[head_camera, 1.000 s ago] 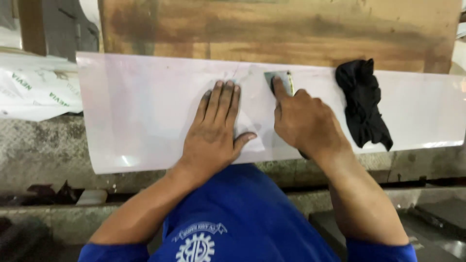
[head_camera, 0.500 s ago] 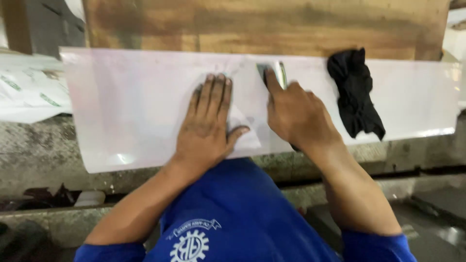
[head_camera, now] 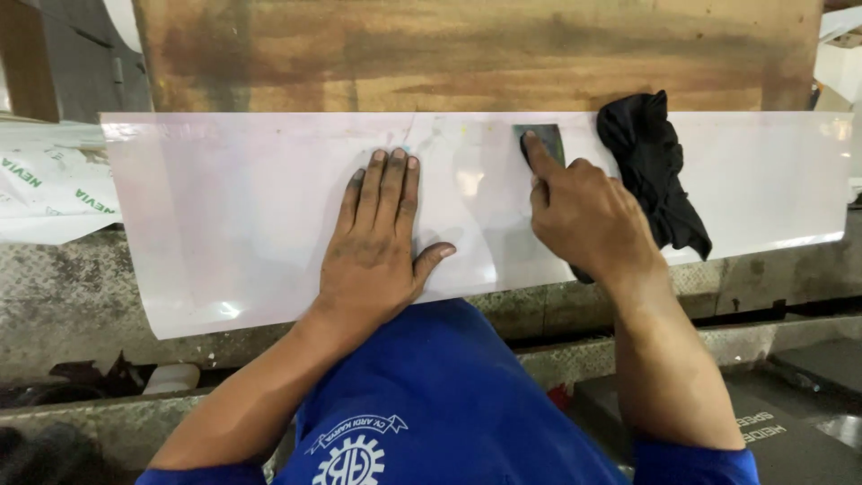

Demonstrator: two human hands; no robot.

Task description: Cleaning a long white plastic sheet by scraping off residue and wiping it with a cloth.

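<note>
Glossy white, the long plastic sheet [head_camera: 224,224] lies flat across a worn metal bench [head_camera: 54,296], its far edge against a stained wooden board [head_camera: 467,54] and its near edge overhanging the bench a little. Taking the sheet as the landmark: the left hand [head_camera: 377,247] lies near its middle, palm down, fingers straight and together, thumb splayed toward the near edge, gripping nothing and simply pressing the sheet flat. Just right of that hand, the right hand [head_camera: 584,216] is loosely curled, its forefinger stretched out and bearing down on a small dark scraper pad [head_camera: 543,142] close to the sheet's far edge; how the other fingers hold the pad cannot be told. A crumpled black rag [head_camera: 651,171] sits on the sheet further right, touching the right hand's knuckle side or very nearly. Off the sheet's left end lies a printed white bag [head_camera: 45,184]. Faint coloured smears show on the sheet between the two hands. Several slips seem possible: the overhanging near edge could buckle or slide if the left hand's pressure eases; a tilted pad could scratch or crease the glossy surface; and the soiled fingers could leave fresh marks.
</note>
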